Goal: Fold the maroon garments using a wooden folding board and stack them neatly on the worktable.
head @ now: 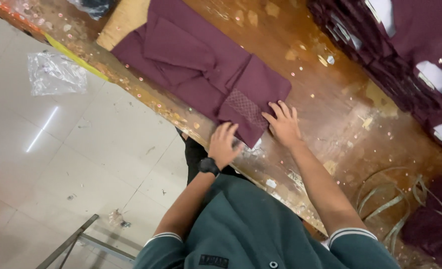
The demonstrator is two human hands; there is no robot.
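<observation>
Now folded maroon shirt (201,74) on table (320,94), near edge under spread fingers (280,112)

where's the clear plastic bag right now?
In the head view the clear plastic bag lies on the pale tiled floor at upper left, off the wooden table, well left of the maroon garment both hands press.

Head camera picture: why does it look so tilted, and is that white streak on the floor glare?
Head view: the wooden table runs diagonally because the camera is tilted. The streak on the tiled floor looks like a reflected ceiling light. Lighting is soft, with faint shadows. The hands, left hand and right hand, are slightly soft on the maroon garment.
</observation>
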